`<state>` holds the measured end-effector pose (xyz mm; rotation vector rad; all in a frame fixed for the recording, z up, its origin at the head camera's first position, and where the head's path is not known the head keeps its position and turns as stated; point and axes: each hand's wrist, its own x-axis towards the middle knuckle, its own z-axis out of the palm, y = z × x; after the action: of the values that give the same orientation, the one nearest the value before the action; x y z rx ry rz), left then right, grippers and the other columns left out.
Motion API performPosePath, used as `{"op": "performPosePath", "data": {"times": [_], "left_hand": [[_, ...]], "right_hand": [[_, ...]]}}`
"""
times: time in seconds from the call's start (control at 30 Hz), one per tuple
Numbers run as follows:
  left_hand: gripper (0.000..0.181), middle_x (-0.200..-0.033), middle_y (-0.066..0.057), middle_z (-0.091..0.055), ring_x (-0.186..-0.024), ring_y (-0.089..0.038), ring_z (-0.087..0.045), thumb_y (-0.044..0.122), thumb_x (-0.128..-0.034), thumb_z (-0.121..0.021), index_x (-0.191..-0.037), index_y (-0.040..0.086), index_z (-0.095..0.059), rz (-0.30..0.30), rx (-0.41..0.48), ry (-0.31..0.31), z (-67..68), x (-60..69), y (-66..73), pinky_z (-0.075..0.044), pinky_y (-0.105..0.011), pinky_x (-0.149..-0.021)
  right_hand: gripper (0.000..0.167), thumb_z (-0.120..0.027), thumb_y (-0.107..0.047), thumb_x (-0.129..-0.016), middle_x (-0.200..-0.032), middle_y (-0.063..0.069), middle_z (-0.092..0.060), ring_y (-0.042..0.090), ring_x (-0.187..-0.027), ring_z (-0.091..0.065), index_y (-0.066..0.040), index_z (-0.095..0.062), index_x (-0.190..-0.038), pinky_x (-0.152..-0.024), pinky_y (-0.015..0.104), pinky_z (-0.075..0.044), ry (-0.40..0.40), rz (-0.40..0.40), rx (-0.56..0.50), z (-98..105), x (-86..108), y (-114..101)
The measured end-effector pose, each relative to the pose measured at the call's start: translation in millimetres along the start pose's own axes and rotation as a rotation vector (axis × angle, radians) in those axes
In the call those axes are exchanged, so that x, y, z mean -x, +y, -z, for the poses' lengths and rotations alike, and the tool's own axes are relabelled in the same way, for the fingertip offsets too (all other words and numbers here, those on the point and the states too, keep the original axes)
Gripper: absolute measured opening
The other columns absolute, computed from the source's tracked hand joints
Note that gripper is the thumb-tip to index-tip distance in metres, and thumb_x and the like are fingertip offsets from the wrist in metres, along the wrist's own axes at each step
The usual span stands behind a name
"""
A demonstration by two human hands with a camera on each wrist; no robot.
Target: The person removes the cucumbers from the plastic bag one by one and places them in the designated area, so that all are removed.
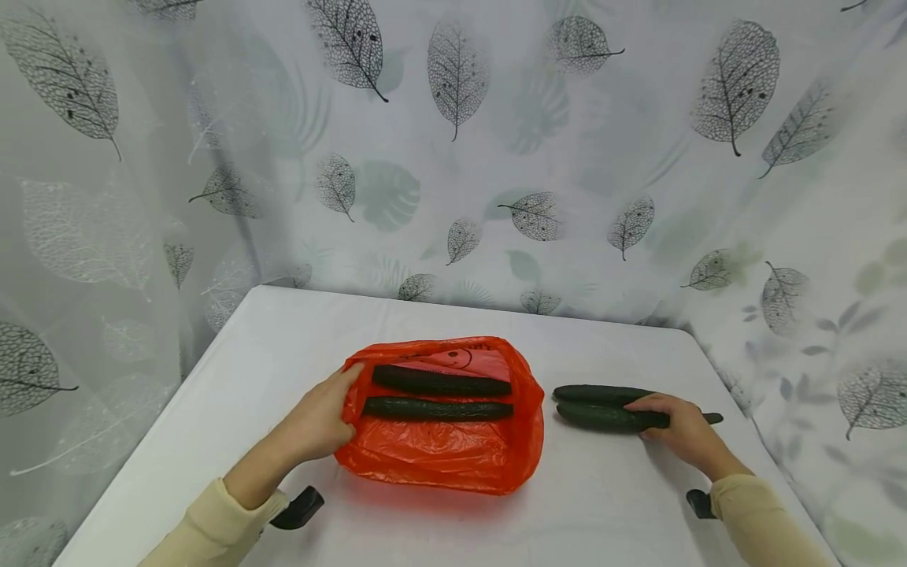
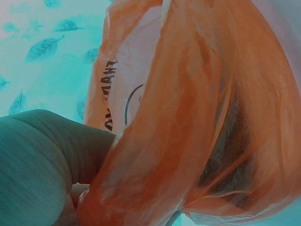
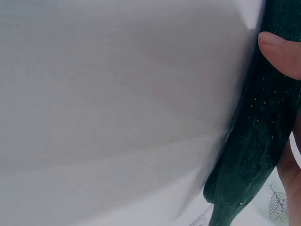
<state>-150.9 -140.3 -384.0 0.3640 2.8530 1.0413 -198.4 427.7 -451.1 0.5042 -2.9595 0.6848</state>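
Observation:
A red plastic bag (image 1: 439, 457) lies with its mouth spread on the white table, and two dark green cucumbers (image 1: 439, 409) rest side by side inside it. At the bag's left rim my left hand (image 1: 322, 417) pinches the plastic; in the left wrist view the thumb (image 2: 89, 150) presses on the bag's edge (image 2: 155, 155). To the right of the bag lie two more cucumbers, a far one (image 1: 595, 392) and a near one (image 1: 602, 418). My right hand (image 1: 676, 429) grips the near cucumber toward its right end, its thumb (image 3: 282, 52) across the skin. Some of its fingers are hidden.
The white table (image 1: 602, 504) runs back to a hanging cloth (image 1: 468, 173) printed with leaves, which also closes off both sides. A dark wrist device (image 1: 298, 508) sits at the left sleeve, and another (image 1: 700, 504) at the right one.

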Motion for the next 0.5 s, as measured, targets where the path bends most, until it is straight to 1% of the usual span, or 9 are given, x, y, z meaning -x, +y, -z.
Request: {"op": "performPosePath", "data": {"times": [0.33,0.5], "left_hand": [[0.087,-0.143,-0.028,-0.048,-0.109,-0.038,-0.056,-0.014,-0.0683,-0.065,-0.150,-0.011,-0.035,-0.002,0.001,-0.005,-0.8,-0.6,-1.1,-0.056,-0.052,-0.086],[0.086,-0.145,-0.029,-0.046,-0.114,-0.039,-0.054,-0.014,-0.0686,-0.064,-0.149,-0.012,-0.035,-0.017,-0.005,-0.006,0.0,-1.4,-0.9,-0.052,-0.055,-0.093]], "right_hand": [[0.048,-0.085,0.002,-0.072,-0.123,0.018,-0.066,0.050,-0.119,-0.054,-0.010,-0.075,-0.117,-0.094,0.066,-0.043,-0.008,-0.003,0.079,-2.0,0.2,-1.2],[0.048,-0.085,0.002,-0.071,-0.121,0.019,-0.066,0.050,-0.117,-0.055,-0.007,-0.074,-0.117,-0.095,0.066,-0.043,-0.017,-0.001,0.120,-1.5,-0.8,-5.7]]}}
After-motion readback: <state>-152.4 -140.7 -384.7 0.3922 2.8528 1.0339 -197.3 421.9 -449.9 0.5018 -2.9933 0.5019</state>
